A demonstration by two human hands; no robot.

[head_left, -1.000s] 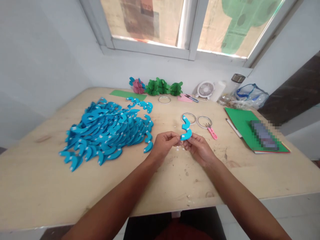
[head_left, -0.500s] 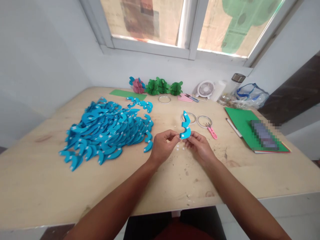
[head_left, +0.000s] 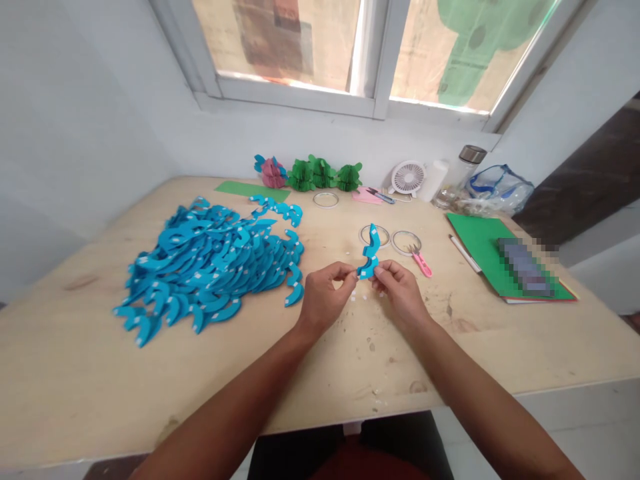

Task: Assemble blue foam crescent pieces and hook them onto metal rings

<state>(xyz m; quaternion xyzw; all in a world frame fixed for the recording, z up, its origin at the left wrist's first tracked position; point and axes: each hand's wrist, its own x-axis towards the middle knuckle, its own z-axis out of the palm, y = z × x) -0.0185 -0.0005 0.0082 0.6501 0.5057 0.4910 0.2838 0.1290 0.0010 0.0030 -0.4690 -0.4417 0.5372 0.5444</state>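
Left hand [head_left: 323, 300] and right hand [head_left: 400, 293] both pinch lower end of 1 blue paper crescent [head_left: 371, 252], held upright above desk [head_left: 300, 373]. Big pile of blue crescents [head_left: 210, 263] with white tape squares lies left, looks already prepared. 2 tape rings [head_left: 393, 239] behind.

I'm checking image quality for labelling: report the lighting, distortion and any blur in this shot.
Head view: soft daylight from the window, faint shadows; wide-angle bending of the table edges; a pixelated patch on the green folder; the blue paper cutout between left hand and right hand stays sharp.
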